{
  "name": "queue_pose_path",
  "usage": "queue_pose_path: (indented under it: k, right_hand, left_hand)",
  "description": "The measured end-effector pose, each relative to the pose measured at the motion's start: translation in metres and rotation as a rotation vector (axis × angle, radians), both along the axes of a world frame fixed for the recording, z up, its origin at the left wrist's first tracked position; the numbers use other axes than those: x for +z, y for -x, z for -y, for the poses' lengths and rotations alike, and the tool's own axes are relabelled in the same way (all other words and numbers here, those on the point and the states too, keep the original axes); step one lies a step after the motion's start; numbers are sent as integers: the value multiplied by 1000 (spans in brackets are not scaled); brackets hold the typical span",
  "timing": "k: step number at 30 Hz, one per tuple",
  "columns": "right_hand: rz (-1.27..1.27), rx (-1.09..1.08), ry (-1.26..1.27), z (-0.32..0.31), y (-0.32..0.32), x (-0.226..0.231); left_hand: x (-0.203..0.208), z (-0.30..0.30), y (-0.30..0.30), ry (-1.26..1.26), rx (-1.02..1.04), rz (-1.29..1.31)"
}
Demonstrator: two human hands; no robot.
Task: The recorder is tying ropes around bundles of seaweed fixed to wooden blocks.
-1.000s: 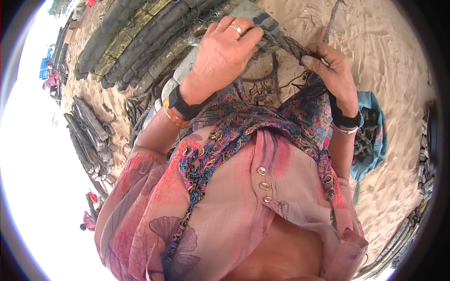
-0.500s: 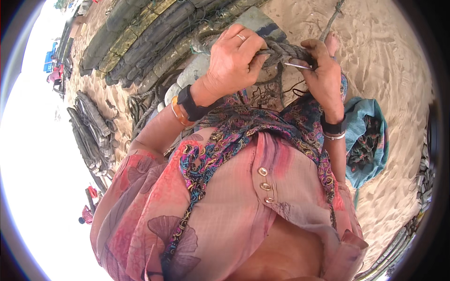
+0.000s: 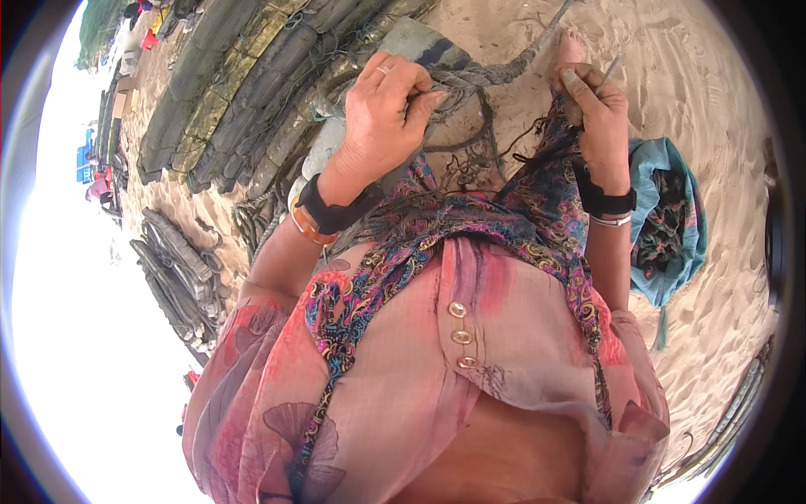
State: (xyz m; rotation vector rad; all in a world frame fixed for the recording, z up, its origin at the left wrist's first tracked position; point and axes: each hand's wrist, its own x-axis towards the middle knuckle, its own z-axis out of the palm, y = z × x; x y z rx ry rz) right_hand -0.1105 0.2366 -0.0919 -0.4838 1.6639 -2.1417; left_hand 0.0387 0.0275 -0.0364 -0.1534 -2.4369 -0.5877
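Observation:
My left hand (image 3: 386, 118) is closed on a thick grey rope (image 3: 516, 67), its thumb and fingers pinching it. From there the rope runs up and to the right, past the knees toward my bare foot (image 3: 571, 50). Beneath the grip, thinner dark cords (image 3: 487, 126) hang from it. Apart from the rope, my right hand (image 3: 598, 122) is closed around a slim metal blade (image 3: 609, 72) whose tip sticks up past the fingers. The blade's handle is hidden in the palm, so its exact kind does not show.
Long dark bundles (image 3: 243, 92) lie at the upper left, with a smaller bundle (image 3: 180, 269) below them. A teal sack (image 3: 646, 277) of dark clumps stands on the sand (image 3: 697, 101) by my right forearm. A grey block (image 3: 424, 44) sits behind the rope.
My right hand has drawn away from the rope to the right, taking the metal blade along. My left hand has shifted slightly left and down, still gripping the rope.

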Motion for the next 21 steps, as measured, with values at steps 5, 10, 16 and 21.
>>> queue_pose_path:
  k: [5,10,16,21]
  right_hand:
    - [279,254,-34,13,-21,-13]
    - [772,298,490,32,-22,-26]
    - [888,376,876,46,-18,-42]
    - [649,324,748,33,-23,-19]
  left_hand:
    - [2,-4,-4,-58,34,73]
    - [3,-6,-3,-33,39,100]
    - [13,-8,-1,159,-9,119]
    - [48,-36,-7,296,47,22]
